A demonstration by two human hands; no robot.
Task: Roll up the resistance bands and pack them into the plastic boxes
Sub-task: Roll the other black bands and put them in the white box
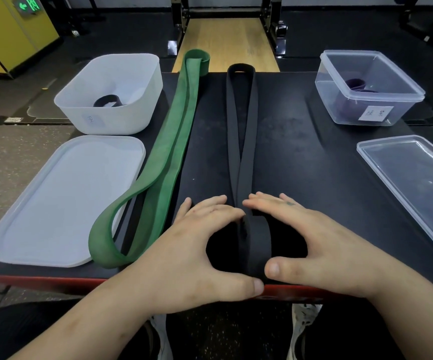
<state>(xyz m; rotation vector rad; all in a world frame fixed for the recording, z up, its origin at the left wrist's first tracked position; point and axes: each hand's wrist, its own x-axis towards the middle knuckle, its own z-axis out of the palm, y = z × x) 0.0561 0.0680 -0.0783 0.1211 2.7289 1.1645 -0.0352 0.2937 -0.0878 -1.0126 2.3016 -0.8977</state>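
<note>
Mid-roll, the left hand [205, 242] and right hand [314, 242] grasp the coil of the black band [255, 245] between them, which I judge needs rolling forward along the tail beyond the fingertips.

We see matt rubbery bands, green band [176, 141] and black band [242, 131], on a matt black surface [301, 157], beside a frosted plastic box [111, 118] and a glossy clear plastic box [366, 105].
</note>
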